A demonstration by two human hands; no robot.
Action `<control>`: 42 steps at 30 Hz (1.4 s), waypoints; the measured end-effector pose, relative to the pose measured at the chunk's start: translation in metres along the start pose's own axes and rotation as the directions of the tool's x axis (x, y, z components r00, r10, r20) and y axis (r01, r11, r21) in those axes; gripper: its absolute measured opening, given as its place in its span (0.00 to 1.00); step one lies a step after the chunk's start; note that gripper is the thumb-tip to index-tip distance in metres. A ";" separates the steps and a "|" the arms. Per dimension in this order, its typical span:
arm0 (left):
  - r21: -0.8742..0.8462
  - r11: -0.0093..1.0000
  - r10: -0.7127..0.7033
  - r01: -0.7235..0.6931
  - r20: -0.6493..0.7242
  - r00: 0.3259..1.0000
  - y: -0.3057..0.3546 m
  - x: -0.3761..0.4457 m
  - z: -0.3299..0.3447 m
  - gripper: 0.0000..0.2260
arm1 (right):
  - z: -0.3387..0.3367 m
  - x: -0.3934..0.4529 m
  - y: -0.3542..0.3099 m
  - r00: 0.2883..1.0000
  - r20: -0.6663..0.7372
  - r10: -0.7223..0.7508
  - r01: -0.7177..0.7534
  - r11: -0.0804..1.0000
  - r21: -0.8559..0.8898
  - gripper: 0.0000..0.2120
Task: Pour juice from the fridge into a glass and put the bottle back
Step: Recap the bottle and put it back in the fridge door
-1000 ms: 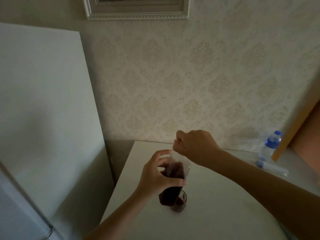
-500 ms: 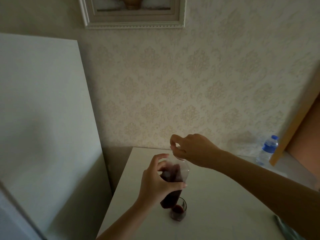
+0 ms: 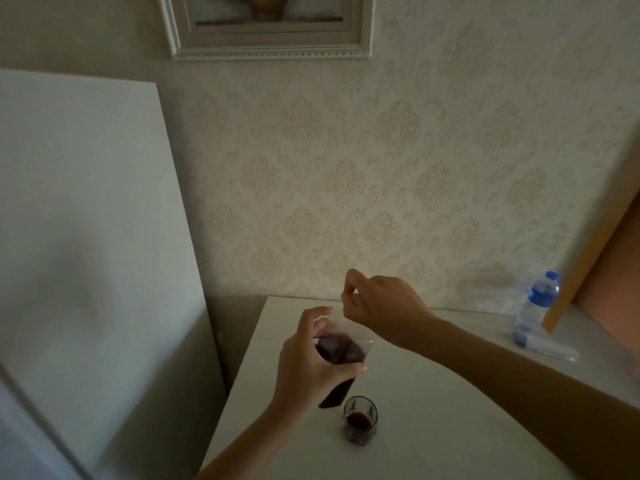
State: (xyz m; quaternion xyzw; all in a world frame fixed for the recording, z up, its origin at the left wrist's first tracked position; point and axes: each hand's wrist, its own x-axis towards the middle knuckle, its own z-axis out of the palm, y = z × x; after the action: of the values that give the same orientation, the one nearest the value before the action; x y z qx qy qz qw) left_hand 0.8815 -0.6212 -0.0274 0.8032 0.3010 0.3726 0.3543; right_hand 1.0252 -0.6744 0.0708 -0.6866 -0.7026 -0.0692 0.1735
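Observation:
My left hand (image 3: 308, 372) grips a clear plastic juice bottle (image 3: 341, 351) with dark red juice, held upright and slightly tilted just above the white table (image 3: 450, 427). My right hand (image 3: 384, 306) hovers at the bottle's top, thumb and fingers pinched on what looks like a small cap; the neck itself is hidden behind my hands. A short glass (image 3: 359, 424) with a little dark juice in its bottom stands on the table just right of the bottle's base, apart from it.
The white fridge (image 3: 86, 237) rises at the left, close to the table's edge. A small water bottle (image 3: 538, 299) stands at the back right, with a pale tube-like item (image 3: 543, 348) lying beside it. A wooden door edge (image 3: 588, 258) leans in at the right.
The view has tilted up, so the hands and glass sit lower in frame. The bottle now stands left of the glass rather than over it. My right hand stays pinched at the bottle's top.

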 end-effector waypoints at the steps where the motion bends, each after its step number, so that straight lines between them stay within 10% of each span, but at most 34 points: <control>1: -0.002 1.000 -0.003 0.003 0.018 1.000 -0.003 0.002 -0.003 0.39 | 0.001 -0.001 0.000 1.000 0.014 0.013 -0.013 0.999 0.051 0.07; 7: -0.122 0.986 -0.110 0.114 0.036 0.993 -0.027 0.002 -0.029 0.38 | 0.003 -0.005 -0.003 0.998 0.055 -0.013 0.006 0.993 0.116 0.24; 24: -0.020 0.976 -0.210 0.218 -0.371 0.905 0.009 -0.100 -0.138 0.35 | 0.017 -0.016 -0.052 0.918 0.142 -0.370 0.318 0.901 0.297 0.20; 42: -0.004 0.819 -0.304 0.574 -0.851 0.428 0.102 -0.426 -0.255 0.38 | 0.040 -0.075 -0.344 0.523 0.058 -0.850 0.689 0.463 0.558 0.21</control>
State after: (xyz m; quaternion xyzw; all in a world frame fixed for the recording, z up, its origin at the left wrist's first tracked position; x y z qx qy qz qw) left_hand 0.4666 -0.9095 0.0100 0.4674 0.6811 0.5467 0.1366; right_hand 0.6785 -0.7475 0.0565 -0.2232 -0.9499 0.1466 0.1623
